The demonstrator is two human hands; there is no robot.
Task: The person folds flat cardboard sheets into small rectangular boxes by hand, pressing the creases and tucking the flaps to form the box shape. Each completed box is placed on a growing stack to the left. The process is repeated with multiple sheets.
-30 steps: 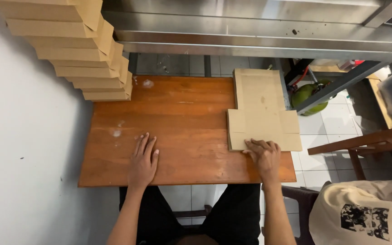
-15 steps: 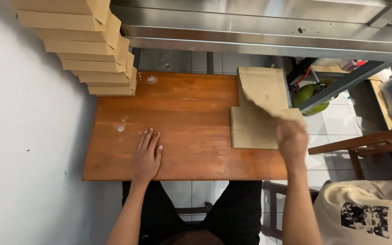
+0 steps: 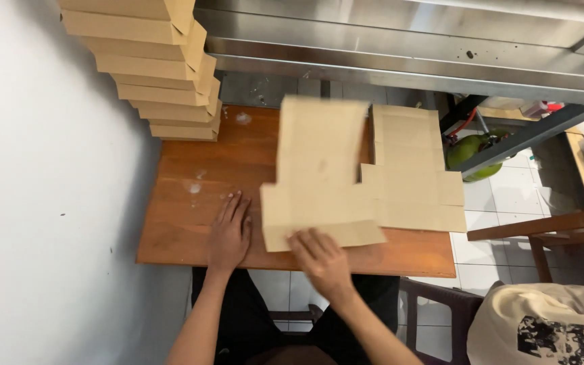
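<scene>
My right hand [image 3: 322, 260] grips the near edge of a flat, unfolded brown cardboard box blank [image 3: 319, 176], held over the middle of the wooden table [image 3: 184, 223]. My left hand [image 3: 230, 233] lies flat on the table, fingers apart, just left of that blank and holding nothing. A stack of more flat cardboard blanks [image 3: 414, 176] lies on the right side of the table, partly under the held one.
A tall leaning stack of folded cardboard boxes [image 3: 153, 74] stands at the table's far left corner by a white wall. A steel counter [image 3: 407, 47] runs behind. A green round object [image 3: 474, 152], a wooden chair [image 3: 549, 236] and another person's printed shirt [image 3: 549, 324] are at right.
My right hand lifted one cardboard blank off the right stack and carried it left to the table's middle. My left hand stayed flat on the table.
</scene>
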